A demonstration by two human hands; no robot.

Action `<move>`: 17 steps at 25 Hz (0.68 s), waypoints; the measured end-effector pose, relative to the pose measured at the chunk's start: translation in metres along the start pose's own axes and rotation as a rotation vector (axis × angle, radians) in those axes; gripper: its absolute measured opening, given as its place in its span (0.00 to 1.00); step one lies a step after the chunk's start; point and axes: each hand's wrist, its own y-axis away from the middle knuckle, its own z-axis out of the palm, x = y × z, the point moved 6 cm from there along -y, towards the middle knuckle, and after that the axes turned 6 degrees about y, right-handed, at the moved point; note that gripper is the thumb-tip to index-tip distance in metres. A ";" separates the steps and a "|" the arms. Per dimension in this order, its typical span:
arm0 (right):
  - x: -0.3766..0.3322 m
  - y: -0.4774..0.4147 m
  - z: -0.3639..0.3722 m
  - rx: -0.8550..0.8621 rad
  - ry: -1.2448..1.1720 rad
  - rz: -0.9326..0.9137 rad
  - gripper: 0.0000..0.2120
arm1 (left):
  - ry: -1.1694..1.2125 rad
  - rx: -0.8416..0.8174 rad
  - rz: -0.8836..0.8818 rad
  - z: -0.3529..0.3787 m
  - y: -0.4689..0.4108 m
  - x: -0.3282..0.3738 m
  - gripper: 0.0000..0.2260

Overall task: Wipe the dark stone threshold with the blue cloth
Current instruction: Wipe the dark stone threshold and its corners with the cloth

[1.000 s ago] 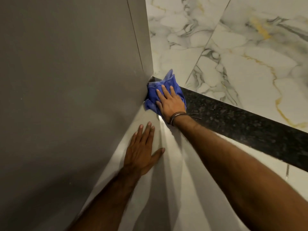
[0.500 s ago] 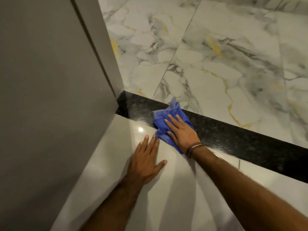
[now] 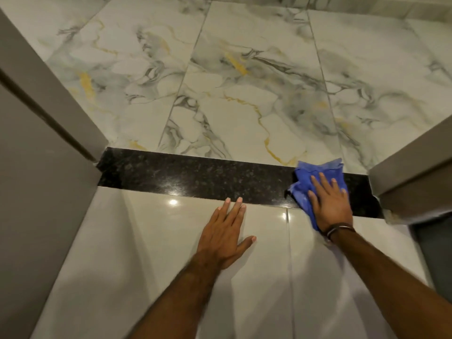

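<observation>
The dark speckled stone threshold (image 3: 195, 178) runs as a band across the doorway, from the left frame to the right frame. A crumpled blue cloth (image 3: 308, 177) lies on its right part, spilling a little onto the marble beyond and the tile in front. My right hand (image 3: 330, 204) presses flat on the cloth, fingers spread, with a dark band at the wrist. My left hand (image 3: 225, 236) rests flat and empty on the glossy pale tile just in front of the threshold, fingertips close to its near edge.
A grey door frame (image 3: 61, 113) stands at the left end of the threshold and another grey door frame (image 3: 411, 177) at the right end, close to the cloth. White marble floor with gold veins (image 3: 244, 94) lies beyond. Glossy pale tile (image 3: 146, 241) lies in front.
My right hand has slid the blue cloth along the threshold from the left corner to near the right frame. The view has swung right. My left hand stays flat on the tile.
</observation>
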 end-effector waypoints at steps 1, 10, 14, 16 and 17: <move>0.023 0.001 -0.003 0.015 -0.011 0.054 0.24 | -0.010 0.001 0.028 0.000 -0.002 0.005 0.37; 0.078 0.013 -0.023 0.233 -0.405 0.410 0.21 | -0.071 0.034 0.189 -0.015 -0.018 0.021 0.37; 0.085 0.054 -0.052 0.328 -0.770 0.789 0.21 | -0.038 0.001 0.243 -0.048 -0.023 0.073 0.37; 0.070 0.084 -0.079 0.389 -0.924 0.900 0.20 | -0.028 0.017 0.316 -0.062 -0.019 0.113 0.37; 0.067 0.099 -0.101 0.420 -0.940 0.921 0.20 | -0.019 -0.001 0.365 -0.071 -0.018 0.138 0.38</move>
